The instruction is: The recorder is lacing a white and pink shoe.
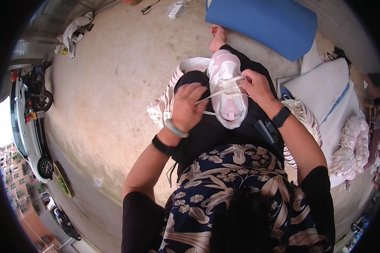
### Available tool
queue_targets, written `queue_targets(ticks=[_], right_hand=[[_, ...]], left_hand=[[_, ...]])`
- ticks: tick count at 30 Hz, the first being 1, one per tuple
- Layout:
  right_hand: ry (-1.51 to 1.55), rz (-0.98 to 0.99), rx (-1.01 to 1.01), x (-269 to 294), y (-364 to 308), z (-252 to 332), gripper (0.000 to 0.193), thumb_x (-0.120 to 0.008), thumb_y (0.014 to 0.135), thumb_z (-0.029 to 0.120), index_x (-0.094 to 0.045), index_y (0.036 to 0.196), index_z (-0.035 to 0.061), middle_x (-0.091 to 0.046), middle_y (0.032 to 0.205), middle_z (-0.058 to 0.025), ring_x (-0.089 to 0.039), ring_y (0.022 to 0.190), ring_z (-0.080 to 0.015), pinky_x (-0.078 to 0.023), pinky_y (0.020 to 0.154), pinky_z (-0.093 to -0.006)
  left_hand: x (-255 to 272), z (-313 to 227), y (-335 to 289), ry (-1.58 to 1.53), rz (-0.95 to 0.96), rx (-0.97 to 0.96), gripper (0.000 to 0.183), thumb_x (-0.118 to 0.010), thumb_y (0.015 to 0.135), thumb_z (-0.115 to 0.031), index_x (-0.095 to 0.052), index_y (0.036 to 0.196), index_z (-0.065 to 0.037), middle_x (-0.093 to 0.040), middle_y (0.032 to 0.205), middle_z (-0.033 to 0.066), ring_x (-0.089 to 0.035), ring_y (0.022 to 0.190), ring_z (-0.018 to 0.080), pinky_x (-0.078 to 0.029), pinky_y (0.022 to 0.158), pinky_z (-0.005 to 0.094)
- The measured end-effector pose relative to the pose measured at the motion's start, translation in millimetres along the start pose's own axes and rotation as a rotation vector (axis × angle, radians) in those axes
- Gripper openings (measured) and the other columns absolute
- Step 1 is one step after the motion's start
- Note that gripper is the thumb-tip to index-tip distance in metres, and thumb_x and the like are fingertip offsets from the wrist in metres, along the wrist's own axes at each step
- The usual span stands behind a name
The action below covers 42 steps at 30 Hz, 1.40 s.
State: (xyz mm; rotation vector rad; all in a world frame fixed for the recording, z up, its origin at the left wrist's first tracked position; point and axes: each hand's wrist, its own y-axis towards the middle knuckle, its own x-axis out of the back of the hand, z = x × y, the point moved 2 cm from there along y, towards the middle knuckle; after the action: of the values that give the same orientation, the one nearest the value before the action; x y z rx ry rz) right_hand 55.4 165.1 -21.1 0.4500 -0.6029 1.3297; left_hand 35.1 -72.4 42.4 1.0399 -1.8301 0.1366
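A pink and white sneaker [228, 90] rests on my lap, its toe pointing away from me and its heel opening toward me. White shoelaces [227, 89] cross its tongue. At the sneaker's right side, my right hand [257, 87] pinches the lace near the upper eyelets. My left hand [188, 105] is at the left, above my knee, slightly blurred. Another stretch of lace runs taut from the sneaker into its fingers, whose grip is partly hidden. A further loose lace lies by the heel opening.
Rows of pink-white shoes [166, 99] stand left of my legs. More shoe bundles [351, 147] lie at right on pale sheeting [325, 88]. A blue rolled mat [261, 25] lies ahead. Scissors [150, 7] are on the concrete floor; a motorcycle [39, 90] and white car [27, 126] stand far left.
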Motion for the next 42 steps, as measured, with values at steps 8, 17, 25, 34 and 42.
queue_targets(ticks=[8, 17, 25, 34, 42], right_hand=[[0.153, -0.240, 0.237, 7, -18, 39, 0.008, -0.057, 0.076, 0.011, -0.054, 0.076, 0.0042, -0.054, 0.071, -0.0100, -0.055, 0.065, -0.0288, -0.044, 0.057, -0.0353], [-0.062, -0.299, 0.155, 12, -27, 9, 0.008, -0.055, 0.076, 0.011, -0.051, 0.073, 0.0047, -0.055, 0.073, -0.0116, -0.056, 0.066, -0.0322, -0.045, 0.057, -0.0388], [-0.062, -0.350, 0.184, 3, -39, 11, 0.009, -0.050, 0.074, 0.007, -0.053, 0.083, 0.0070, -0.057, 0.076, -0.0108, -0.057, 0.069, -0.0314, -0.046, 0.060, -0.0387], [0.014, -0.296, 0.274, 1, -44, 16, 0.015, -0.050, 0.073, 0.002, -0.056, 0.087, 0.0071, -0.058, 0.081, -0.0094, -0.058, 0.074, -0.0296, -0.047, 0.064, -0.0362], [-0.057, -0.271, 0.272, -4, -40, 13, 0.016, -0.052, 0.074, 0.008, -0.059, 0.089, 0.0079, -0.057, 0.081, -0.0092, -0.057, 0.075, -0.0296, -0.047, 0.065, -0.0368]], left_hand=[[-44, -15, 18, 0.025, 0.183, 0.042, 0.046, -0.065, 0.070, -0.014, -0.051, 0.112, -0.004, -0.048, 0.115, 0.0167, -0.051, 0.098, 0.0345, -0.044, 0.084, 0.0387], [-38, -21, 26, -0.001, 0.253, 0.069, 0.038, -0.064, 0.073, -0.014, -0.055, 0.108, -0.004, -0.052, 0.108, 0.0147, -0.059, 0.081, 0.0302, -0.049, 0.070, 0.0358], [-38, -20, 25, -0.007, 0.165, 0.163, 0.023, -0.058, 0.076, -0.012, -0.057, 0.097, -0.004, -0.059, 0.079, 0.0147, -0.060, 0.071, 0.0325, -0.049, 0.061, 0.0375], [-13, -17, 10, 0.174, 0.166, 0.082, 0.005, -0.057, 0.078, -0.010, -0.053, 0.080, -0.008, -0.058, 0.071, 0.0102, -0.058, 0.065, 0.0322, -0.045, 0.051, 0.0399], [49, 1, -48, 0.284, 0.136, -0.006, 0.009, -0.056, 0.073, -0.007, -0.052, 0.080, -0.010, -0.055, 0.066, 0.0072, -0.057, 0.057, 0.0276, -0.045, 0.048, 0.0363]])
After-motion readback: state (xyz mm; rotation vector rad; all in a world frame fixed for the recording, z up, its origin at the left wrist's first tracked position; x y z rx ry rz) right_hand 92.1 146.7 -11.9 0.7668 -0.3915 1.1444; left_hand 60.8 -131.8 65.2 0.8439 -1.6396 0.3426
